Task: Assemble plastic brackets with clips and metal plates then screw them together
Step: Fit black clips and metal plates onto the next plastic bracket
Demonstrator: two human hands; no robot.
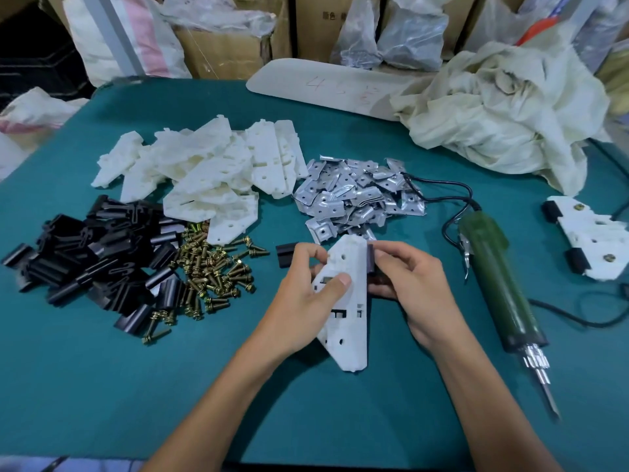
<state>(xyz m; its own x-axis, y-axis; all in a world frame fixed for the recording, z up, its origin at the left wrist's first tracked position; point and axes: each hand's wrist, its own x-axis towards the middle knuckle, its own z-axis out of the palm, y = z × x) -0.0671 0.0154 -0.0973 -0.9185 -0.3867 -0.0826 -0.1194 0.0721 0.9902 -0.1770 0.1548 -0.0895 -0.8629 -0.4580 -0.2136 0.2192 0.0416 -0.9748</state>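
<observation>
On the left side of the teal counter (102,386) lies a heap of black clips (88,260), and touching its right edge is a scatter of brass-coloured screws (211,274). Behind both, a pile of white plastic brackets (211,172) spreads out, with a pile of bent metal plates (357,195) just beside it to the right. One loose clip (285,255) sits on the counter just left of the left hand (303,298). That hand grips a white bracket (352,321) near the middle of the counter, with the thumb pressed flat on its face and the fingers curled round its upper left edge. The right hand (418,287) pinches a black clip (371,258) between thumb and fingers against the bracket's upper right edge; whether the clip is fully seated cannot be told. Right of the hands a green electric screwdriver (493,274) lies on the counter, bit pointing toward the person, its black cord (452,189) running up beside the plates. Farther right rests a finished assembly (592,247) — a white bracket carrying two black clips and two screws. Behind it a crumpled pale cloth (503,107) is heaped at the counter's far right.
</observation>
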